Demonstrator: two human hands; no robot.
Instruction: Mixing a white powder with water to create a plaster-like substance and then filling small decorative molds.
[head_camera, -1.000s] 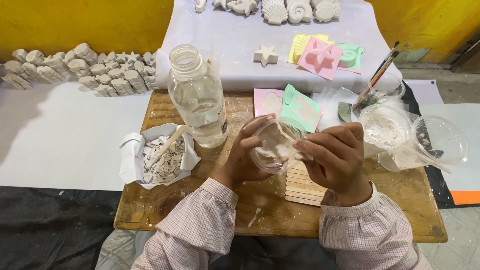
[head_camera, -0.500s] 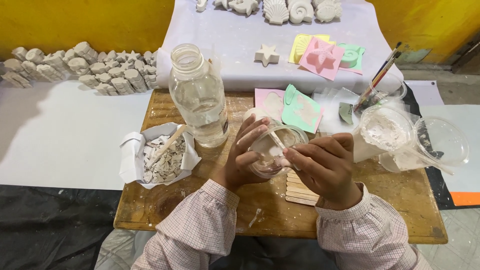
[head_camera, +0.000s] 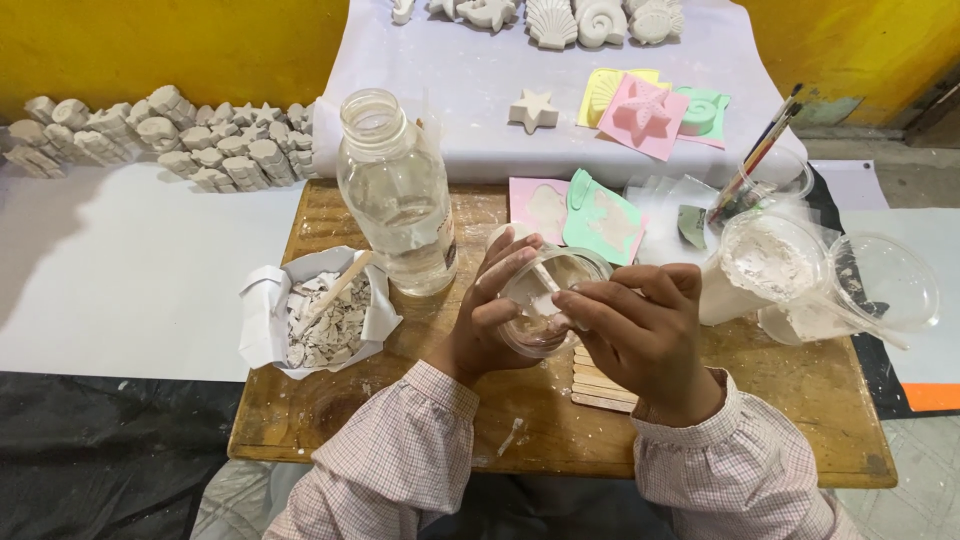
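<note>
a small clear plastic cup (head_camera: 548, 300) sits at the middle of the wooden board (head_camera: 800, 400), held up just above its surface and tilted, mouth facing up and to the right, toward the right hand. inside it is a smear of pale white paste. the cup is short and round, so its axis runs from its base at lower left to its rim at upper right.

the left hand (head_camera: 492, 315) wraps the cup from the left and underneath, fingers curled closed around its wall. the right hand (head_camera: 640, 330) comes in from the right, fingers pinched shut on a thin pale stick (head_camera: 547, 280) whose tip dips into the cup; the stick's long axis slants from the fingers up and left, ending at the far rim. both hands touch the cup area, the left one bearing it.

just beneath the right hand lies a row of flat wooden sticks (head_camera: 600, 380) on the board. to the left stands a tall clear bottle (head_camera: 398, 195), uncapped and upright, part full of water. left of that, near the board's edge, a white paper tray (head_camera: 268, 310) holds broken white chips with a stick resting in them. to the right, a clear tub of white powder (head_camera: 765, 265) and an open clear lid (head_camera: 890, 280). farther away, pastel moulds (head_camera: 645, 115) and white plaster shell shapes (head_camera: 550, 20) rest on a pale cloth.
</note>
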